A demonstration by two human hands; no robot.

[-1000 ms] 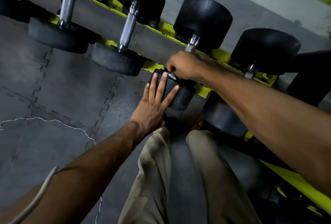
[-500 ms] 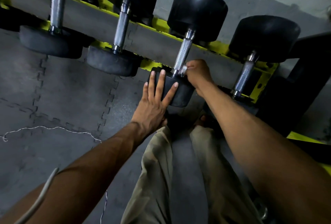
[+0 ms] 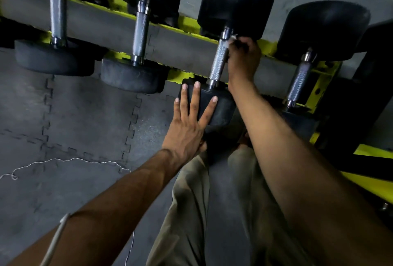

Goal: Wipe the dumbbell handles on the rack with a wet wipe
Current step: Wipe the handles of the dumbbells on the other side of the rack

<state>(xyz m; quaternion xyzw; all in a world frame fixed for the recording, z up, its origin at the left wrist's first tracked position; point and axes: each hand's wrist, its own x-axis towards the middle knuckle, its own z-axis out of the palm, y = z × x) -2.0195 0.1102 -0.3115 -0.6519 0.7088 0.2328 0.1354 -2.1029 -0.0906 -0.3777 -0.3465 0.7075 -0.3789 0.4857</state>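
Several black dumbbells with knurled steel handles lie across a yellow rack (image 3: 187, 24). My right hand (image 3: 243, 57) is closed on a small white wet wipe (image 3: 231, 39), pressed against the upper right side of the third dumbbell's handle (image 3: 218, 62), just under its far head (image 3: 236, 4). My left hand (image 3: 189, 125) lies flat with fingers spread on that dumbbell's near head (image 3: 221, 106). Most of the wipe is hidden inside my fingers.
Other handles stand at the left (image 3: 57, 13), centre-left (image 3: 141, 30) and right (image 3: 299, 81). Grey interlocking floor mats (image 3: 85, 117) lie below the rack, with a thin white cord (image 3: 63, 160) across them. My legs in khaki trousers (image 3: 191, 212) are below.
My right hand with the wipe has slid along the handle from the near end up to the far end. My left hand has stayed on the near head.
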